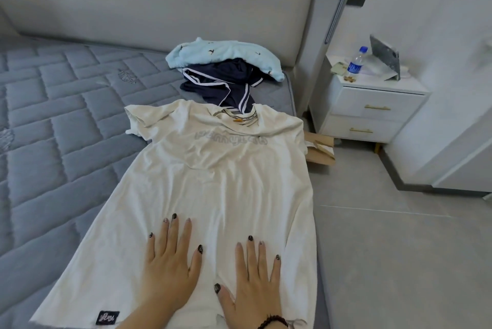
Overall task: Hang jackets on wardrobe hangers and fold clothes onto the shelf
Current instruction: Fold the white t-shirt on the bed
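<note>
A cream white T-shirt (213, 179) lies spread flat on the blue quilted mattress (58, 121), collar away from me, hem near me. My left hand (170, 262) and my right hand (255, 275) both press flat on its lower part, fingers straight and spread, side by side. Beyond the collar sits a navy garment with white stripes (223, 86), and a light blue garment (226, 55) lies on top of it near the headboard.
A grey padded headboard (159, 3) runs along the back. Right of the bed stands a white nightstand (372, 107) with a water bottle (355, 63). A cardboard piece (320, 150) lies on the grey tiled floor (399, 248) by the bed edge.
</note>
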